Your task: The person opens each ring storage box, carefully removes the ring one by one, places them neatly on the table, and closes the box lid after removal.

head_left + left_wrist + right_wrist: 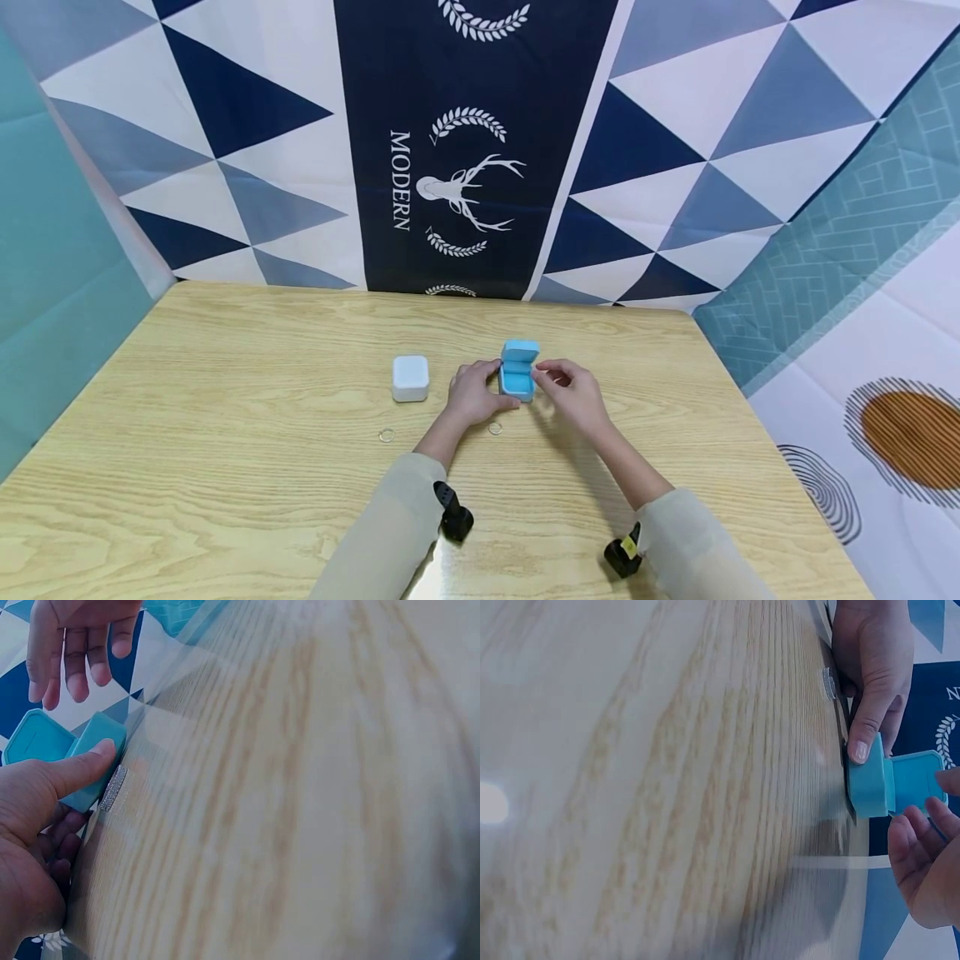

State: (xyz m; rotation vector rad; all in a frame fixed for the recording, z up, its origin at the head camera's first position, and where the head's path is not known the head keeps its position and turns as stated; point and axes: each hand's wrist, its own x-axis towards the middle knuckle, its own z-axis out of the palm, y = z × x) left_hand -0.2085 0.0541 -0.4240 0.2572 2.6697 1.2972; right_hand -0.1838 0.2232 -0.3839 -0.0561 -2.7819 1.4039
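A small light-blue ring box [517, 385] stands on the table with its lid raised, and its inside is the same blue. My left hand [474, 394] holds it from the left, the thumb [97, 754] along its front face. On the right side of the box, my right hand [573, 393] has its fingertips close beside the open lid [919, 780]. Its fingers are loosely bent with nothing visible between them. A ring [495, 428] lies just in front of my left hand; in the left wrist view its band [114, 787] looks set with sparkling stones.
A closed white box [410, 378] with rounded corners stands left of my left hand. In front of it lies a second ring [386, 435]. The wooden table [225, 467] ends at a patterned cloth backdrop [450, 208].
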